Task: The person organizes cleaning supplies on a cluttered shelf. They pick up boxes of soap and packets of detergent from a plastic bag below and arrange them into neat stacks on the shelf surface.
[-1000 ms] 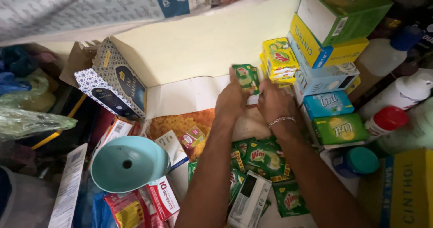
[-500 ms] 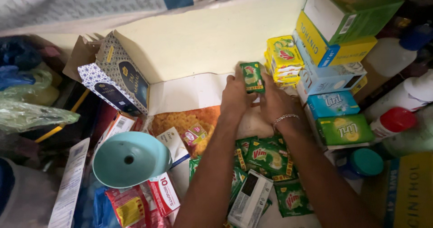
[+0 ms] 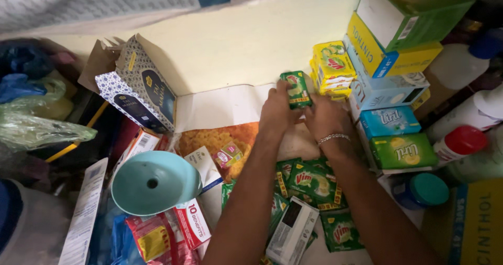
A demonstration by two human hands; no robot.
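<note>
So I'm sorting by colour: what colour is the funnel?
Light teal funnel, clearest in the head view.

1. Small green soap packet (image 3: 296,89), upright with its printed front facing out, held just above the frame's centre
2. It sits just left of a stack of yellow packets (image 3: 332,67)

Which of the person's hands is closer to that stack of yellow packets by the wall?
The right hand. It sits just below and beside the yellow packet stack. The left hand is farther left, its fingers holding up a small green packet between it and the stack.
</note>
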